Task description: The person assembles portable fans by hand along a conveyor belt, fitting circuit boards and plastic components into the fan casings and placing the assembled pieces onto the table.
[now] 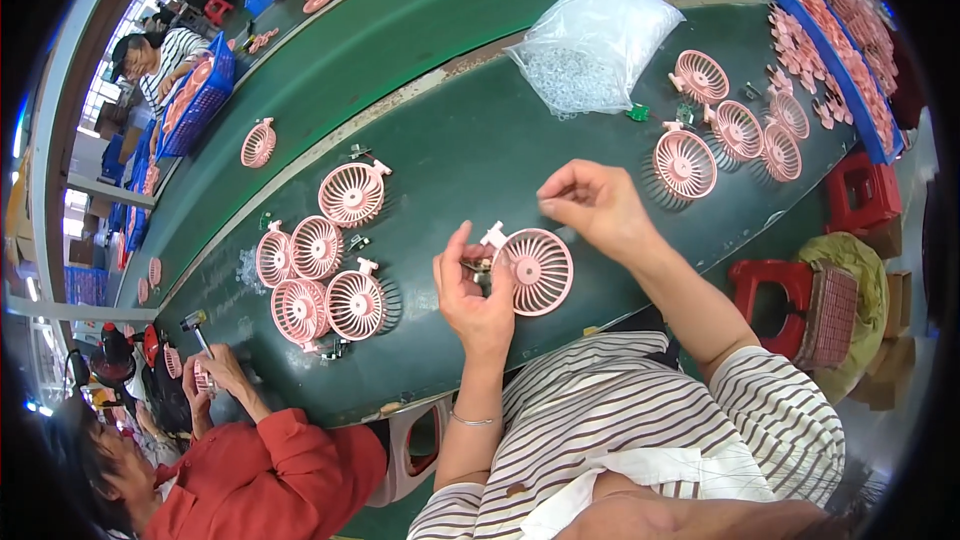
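My left hand (478, 295) is closed on a pink round fan housing (541, 273) with slatted spokes and a short neck, held just above the green table (440, 170). A small dark-and-metal part shows between that hand's thumb and fingers beside the housing. To the upper right, my right hand (598, 208) is raised with thumb and fingertips pinched together. Whatever lies in the pinch, if anything, is too small to make out. Left of my hands sits a group of pink fan housings (354, 194), with small circuit boards (337, 348) near them.
A plastic bag (600, 35) of small clear pieces lies ahead. More fan housings (685, 164) stand at the right, near a blue crate (835, 65) of pink parts. A co-worker in red (290, 470) sits at my left. Beyond runs a green conveyor belt (400, 50). Red stools (775, 305) stand at the right.
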{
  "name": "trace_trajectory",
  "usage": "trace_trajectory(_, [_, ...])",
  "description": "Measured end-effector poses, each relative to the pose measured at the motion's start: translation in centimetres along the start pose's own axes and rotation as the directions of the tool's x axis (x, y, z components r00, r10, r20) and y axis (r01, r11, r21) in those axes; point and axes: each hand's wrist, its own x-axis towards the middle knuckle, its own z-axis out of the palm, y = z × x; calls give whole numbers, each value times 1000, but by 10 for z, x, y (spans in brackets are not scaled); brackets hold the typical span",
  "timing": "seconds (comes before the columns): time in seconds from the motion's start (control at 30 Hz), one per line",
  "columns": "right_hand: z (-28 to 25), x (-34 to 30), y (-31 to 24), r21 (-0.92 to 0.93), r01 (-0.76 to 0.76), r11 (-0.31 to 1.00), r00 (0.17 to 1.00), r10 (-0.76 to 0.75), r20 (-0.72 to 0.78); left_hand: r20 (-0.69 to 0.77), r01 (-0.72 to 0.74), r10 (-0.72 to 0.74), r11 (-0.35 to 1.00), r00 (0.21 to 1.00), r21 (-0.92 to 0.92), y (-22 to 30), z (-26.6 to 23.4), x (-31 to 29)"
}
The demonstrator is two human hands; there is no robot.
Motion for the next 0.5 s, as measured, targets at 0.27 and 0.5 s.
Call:
trace_trajectory(0.27, [20,-14,20,82,-106,991,993,101,54,113,-65,46,983,993,172,4,5,-17])
trace_trajectory(0.5, [17,-19,20,223,-197,955,980,182,86,81,-3,-7,993,997,115,-8,5,-16])
